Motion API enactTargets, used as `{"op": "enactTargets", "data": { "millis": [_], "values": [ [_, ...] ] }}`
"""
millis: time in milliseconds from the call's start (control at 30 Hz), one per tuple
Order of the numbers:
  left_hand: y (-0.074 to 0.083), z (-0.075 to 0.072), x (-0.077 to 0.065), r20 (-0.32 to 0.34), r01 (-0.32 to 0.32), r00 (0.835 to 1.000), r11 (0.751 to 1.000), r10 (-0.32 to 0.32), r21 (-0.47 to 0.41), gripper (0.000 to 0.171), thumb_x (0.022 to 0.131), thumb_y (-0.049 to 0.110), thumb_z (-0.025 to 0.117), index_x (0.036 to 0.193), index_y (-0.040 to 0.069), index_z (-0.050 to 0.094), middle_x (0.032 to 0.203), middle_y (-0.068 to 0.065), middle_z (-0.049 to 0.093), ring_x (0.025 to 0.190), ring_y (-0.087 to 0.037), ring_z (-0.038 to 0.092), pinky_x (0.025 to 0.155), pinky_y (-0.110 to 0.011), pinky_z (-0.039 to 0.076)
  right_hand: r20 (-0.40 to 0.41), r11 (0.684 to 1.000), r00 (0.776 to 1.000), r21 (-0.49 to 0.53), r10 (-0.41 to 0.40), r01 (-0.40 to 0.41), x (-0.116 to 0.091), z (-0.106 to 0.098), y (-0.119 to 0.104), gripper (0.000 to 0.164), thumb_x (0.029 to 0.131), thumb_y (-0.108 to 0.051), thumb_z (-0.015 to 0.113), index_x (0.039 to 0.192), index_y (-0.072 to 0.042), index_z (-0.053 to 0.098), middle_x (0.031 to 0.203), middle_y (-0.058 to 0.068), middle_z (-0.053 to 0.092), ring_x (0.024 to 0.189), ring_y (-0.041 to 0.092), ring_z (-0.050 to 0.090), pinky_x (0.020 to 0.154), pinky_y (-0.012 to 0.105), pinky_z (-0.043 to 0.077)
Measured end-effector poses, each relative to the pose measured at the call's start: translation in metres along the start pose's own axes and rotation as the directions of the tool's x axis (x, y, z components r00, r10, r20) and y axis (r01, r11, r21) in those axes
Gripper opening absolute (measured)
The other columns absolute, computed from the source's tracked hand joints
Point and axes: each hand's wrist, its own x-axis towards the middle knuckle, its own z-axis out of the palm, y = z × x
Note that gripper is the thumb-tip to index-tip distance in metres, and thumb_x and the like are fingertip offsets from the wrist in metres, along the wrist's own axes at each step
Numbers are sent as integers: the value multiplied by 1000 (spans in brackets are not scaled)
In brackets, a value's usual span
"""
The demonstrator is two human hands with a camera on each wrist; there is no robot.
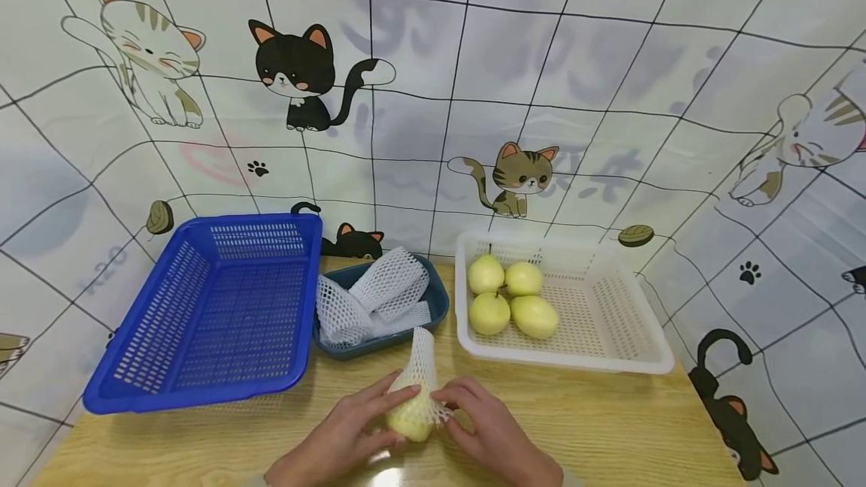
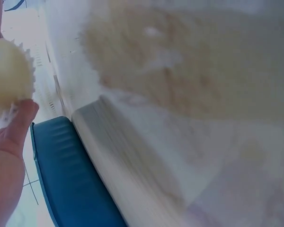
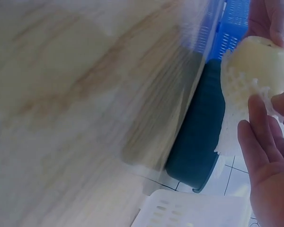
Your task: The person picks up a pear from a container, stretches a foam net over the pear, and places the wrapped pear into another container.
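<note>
A pale yellow pear (image 1: 408, 425) is partly inside a white foam net sleeve (image 1: 422, 359), whose narrow end points away toward the back. My left hand (image 1: 348, 423) grips the pear from the left, fingers over the net and thumb low on the fruit. On the other side my right hand (image 1: 490, 427) pinches the frilled edge of the net between thumb and fingers. The right wrist view shows the bare end of the pear (image 3: 262, 56) sticking out of the net (image 3: 232, 118). In the left wrist view only part of the pear (image 2: 7, 75) shows.
Behind the hands, a dark teal basket (image 1: 440, 307) holds several white foam nets (image 1: 389, 284). To the left stands a blue plastic basket (image 1: 243, 322) with nothing in it. A white basket (image 1: 582, 322) at the right holds several pears (image 1: 534, 316). A cat-print sheet surrounds the wooden table (image 1: 609, 427).
</note>
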Motion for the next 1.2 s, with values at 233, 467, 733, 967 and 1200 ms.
{"op": "enactTargets", "data": {
  "millis": [233,467,733,967,1200],
  "values": [
    [1,8,4,-100,-26,995,1000,27,18,65,93,33,75,154,28,51,154,-10,49,130,-30,58,97,-47,55,-66,994,995,80,75,-70,5,0,0,46,82,14,73,121,-10,66,113,0,63,97,11,66,81,27,59],
    [3,10,9,-78,1,997,997,-6,-71,65,98,24,70,157,24,45,154,-14,45,131,-28,55,99,-44,53,-71,977,984,150,165,-153,10,1,-3,45,83,14,69,119,-13,66,114,-2,61,101,11,66,82,29,60],
    [6,6,9,-35,57,998,993,-61,-101,76,93,35,79,158,26,42,161,-21,38,136,-36,52,101,-46,52,4,947,966,193,260,-256,16,0,-4,42,86,12,66,119,-15,65,115,-1,60,92,9,63,73,27,60],
    [5,12,17,-161,70,980,965,-113,-252,65,93,20,79,152,24,50,154,-16,45,124,-23,57,88,-33,59,-86,968,978,181,191,-174,23,0,-2,30,90,10,66,107,-14,62,104,-1,60,93,10,64,72,27,60],
    [8,14,23,-290,10,954,971,-81,-240,67,89,6,81,149,20,53,154,-17,44,124,-24,58,82,-32,61,-114,985,986,101,-125,137,22,-4,-4,18,96,2,66,105,-13,65,105,1,60,88,9,60,79,17,53]
  ]
}}
